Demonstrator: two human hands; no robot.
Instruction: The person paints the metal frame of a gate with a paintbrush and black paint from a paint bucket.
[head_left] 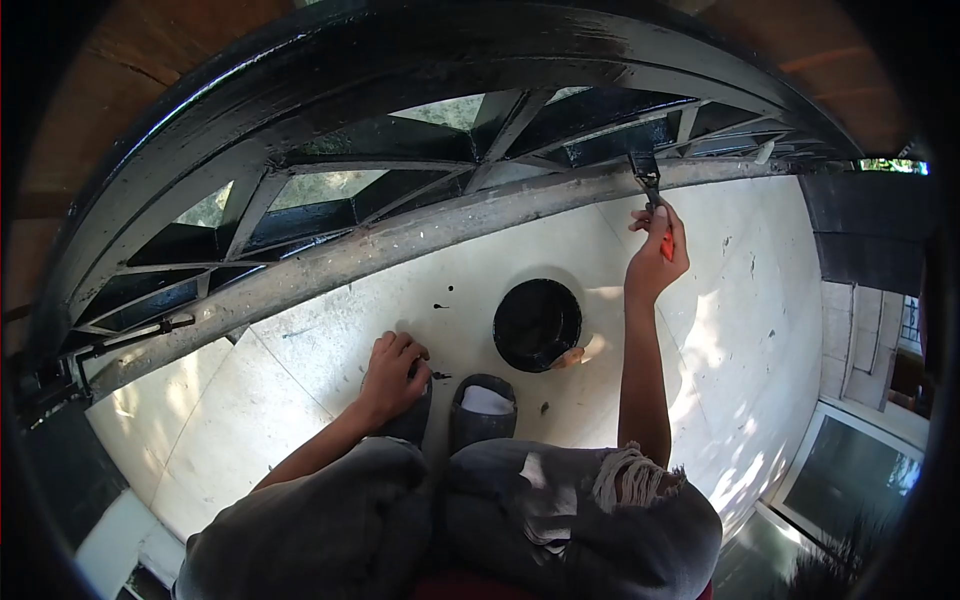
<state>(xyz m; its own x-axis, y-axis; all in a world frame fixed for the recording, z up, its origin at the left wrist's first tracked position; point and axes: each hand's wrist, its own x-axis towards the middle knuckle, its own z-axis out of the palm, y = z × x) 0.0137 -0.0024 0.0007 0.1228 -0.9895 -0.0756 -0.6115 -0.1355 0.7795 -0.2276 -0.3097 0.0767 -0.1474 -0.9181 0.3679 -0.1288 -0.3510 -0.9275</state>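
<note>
My right hand (658, 250) is closed round the red handle of a paintbrush (648, 178). The brush's dark bristles are up against the lower part of a black metal lattice (620, 140), right of centre. My left hand (394, 372) hangs over my left shoe with its fingers curled; whether anything is in them is hidden. Between my two arms a round black container (538, 325) stands on the pale tiled floor, and it looks dark inside. A small brownish object (568, 357) lies at its lower right rim.
A grey ledge (400, 238) runs along the foot of the lattice. Dark drips spot the floor tiles (290, 345) near my shoes (483, 408). A dark panel (868, 228) and a glass-paned frame (850, 480) stand at the right. A metal latch (135, 338) is at the left.
</note>
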